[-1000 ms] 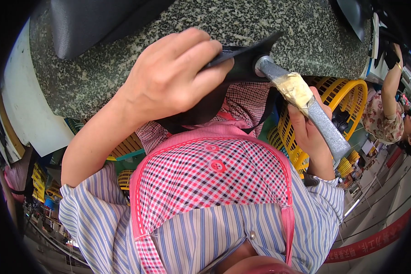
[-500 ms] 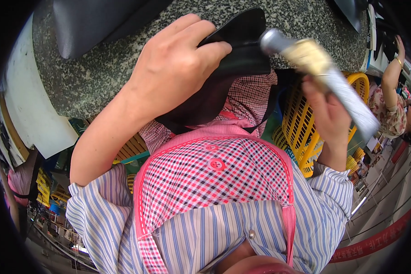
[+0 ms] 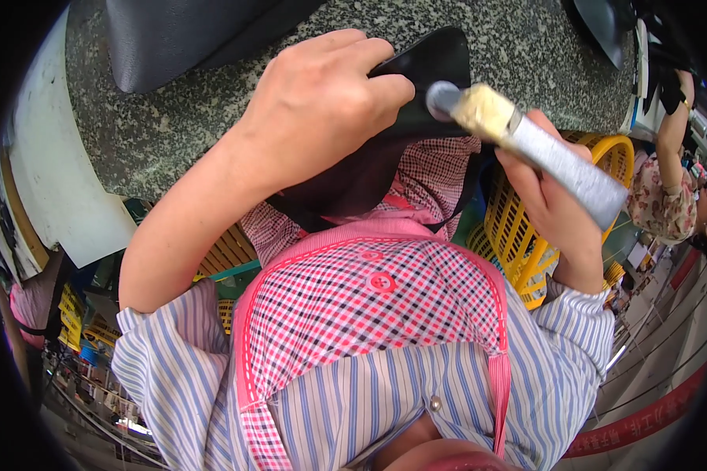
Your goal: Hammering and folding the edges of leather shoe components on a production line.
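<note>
Hammer (image 3: 554, 161) over black leather piece (image 3: 448, 59) at the near edge of the granite table (image 3: 181, 118)

From my end, I see the leather piece at the granite table's near edge, partly over its top and partly hanging in front of it. The left hand (image 3: 326, 94) has its fingers curled shut on the piece, pinching its edge. The right hand (image 3: 558, 212), just off the table's near edge, grips the hammer, which has a yellowish wrap around its middle.

Looking for containers, I find a slotted yellow basket (image 3: 499, 208) off the table's near edge, on the right, behind the right hand; I cannot make out what it holds. A smaller yellow basket (image 3: 474, 235) shows just beside it, mostly covered, its inside out of my sight. Left of these, also below the table edge, I get part of a slatted wooden surface (image 3: 228, 250).

The hammer's round face is blurred, so I cannot tell whether it touches the leather. Its handle is hidden from me, as are some of the right fingers. A larger black item (image 3: 181, 39) on the table's far left is cut off by the frame, and so is a dark, smooth one (image 3: 601, 31) at the far right. Past the table's right end I catch a co-worker's floral sleeve (image 3: 656, 192), squeezed by the lens rim.
</note>
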{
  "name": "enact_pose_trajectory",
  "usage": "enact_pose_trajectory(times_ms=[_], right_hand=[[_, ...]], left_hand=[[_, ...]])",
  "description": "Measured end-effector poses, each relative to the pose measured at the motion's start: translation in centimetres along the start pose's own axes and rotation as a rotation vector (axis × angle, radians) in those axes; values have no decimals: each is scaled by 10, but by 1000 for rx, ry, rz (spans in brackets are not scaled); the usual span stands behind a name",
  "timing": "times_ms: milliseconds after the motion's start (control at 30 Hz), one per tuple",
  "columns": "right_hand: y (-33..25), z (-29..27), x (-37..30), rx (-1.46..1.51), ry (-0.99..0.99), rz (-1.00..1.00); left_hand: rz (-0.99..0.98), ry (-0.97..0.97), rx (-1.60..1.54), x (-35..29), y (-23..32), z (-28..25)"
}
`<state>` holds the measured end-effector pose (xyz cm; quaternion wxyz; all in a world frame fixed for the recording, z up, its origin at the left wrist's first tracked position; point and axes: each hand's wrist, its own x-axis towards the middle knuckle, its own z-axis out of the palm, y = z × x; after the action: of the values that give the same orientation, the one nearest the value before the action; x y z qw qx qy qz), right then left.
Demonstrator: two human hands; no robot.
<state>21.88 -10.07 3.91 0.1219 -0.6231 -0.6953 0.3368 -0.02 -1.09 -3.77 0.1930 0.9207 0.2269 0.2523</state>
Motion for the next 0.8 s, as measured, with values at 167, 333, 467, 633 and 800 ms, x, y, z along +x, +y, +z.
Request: enact_pose_trajectory(times_ms=[167,333,467,633,800], right_hand=[[-3,6,-7,-3,-44,0],[6,12,-12,0,-26,29],[10,11,-15,-18,9,-21],[14,15,-22,-5,17,32],[6,5,-11,-51,31,17]], left_hand=[[34,-5,-39,2,-3,-1],[323,38,106,-9,-2,-6],[347,95,109,-14,-6,-1],[114,115,-150,-13,-6,3],[-2,160,-46,-17,10,5]])
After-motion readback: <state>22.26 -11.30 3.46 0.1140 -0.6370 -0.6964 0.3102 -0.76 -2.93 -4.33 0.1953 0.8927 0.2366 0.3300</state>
